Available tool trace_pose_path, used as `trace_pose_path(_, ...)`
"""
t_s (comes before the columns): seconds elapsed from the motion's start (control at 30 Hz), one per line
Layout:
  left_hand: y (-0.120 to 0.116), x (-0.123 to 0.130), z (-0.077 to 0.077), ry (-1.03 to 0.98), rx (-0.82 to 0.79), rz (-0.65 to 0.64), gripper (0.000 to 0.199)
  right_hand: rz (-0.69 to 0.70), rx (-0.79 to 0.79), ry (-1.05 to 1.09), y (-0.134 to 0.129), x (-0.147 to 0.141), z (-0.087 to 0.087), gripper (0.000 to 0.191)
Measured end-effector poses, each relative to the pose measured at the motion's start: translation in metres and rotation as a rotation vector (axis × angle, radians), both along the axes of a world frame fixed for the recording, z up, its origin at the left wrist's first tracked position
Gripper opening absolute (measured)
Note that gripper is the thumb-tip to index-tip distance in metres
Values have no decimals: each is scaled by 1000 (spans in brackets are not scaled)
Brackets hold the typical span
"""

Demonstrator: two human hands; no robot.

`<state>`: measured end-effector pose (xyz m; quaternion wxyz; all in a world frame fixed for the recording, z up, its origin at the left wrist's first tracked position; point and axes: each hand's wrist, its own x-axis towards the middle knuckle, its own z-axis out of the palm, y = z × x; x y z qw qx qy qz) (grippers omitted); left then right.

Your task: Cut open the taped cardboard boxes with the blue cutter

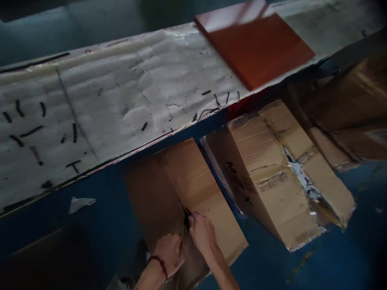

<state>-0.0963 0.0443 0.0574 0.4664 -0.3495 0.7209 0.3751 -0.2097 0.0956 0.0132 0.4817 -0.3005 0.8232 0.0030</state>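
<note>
A cardboard sheet with creases [193,177] lies below the table edge, in the lower middle. My right hand [201,233] is closed around dark scissors [186,213], whose blades sit at a slit in the cardboard. Close by on the left, my left hand [169,251], with a dark red bead bracelet on its wrist, is closed on the cardboard's cut edge. Its fingertips are partly hidden.
A long table with a worn white covering [121,96] crosses the view, bearing black strips and a reddish-brown panel [256,48]. A torn cardboard box [272,173] stands at right, with more cardboard [347,108] beyond. A white scrap [81,204] lies on the blue floor [105,225].
</note>
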Motion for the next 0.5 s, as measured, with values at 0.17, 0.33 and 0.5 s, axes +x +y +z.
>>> trace_pose_path(0.17, -9, 47, 20, 26, 66, -13, 41, -218, -160, -22, -1, -5, -4, 25)
trace_pose_path(0.33, -20, 60, 19, 57, 142, -93, 46, -447, -343, -97, -25, 1, -10, 35)
trace_pose_path(0.5, -4, 45, 2, 86, 153, -119, 43, -415, -430, -224, -98, 7, -42, 27)
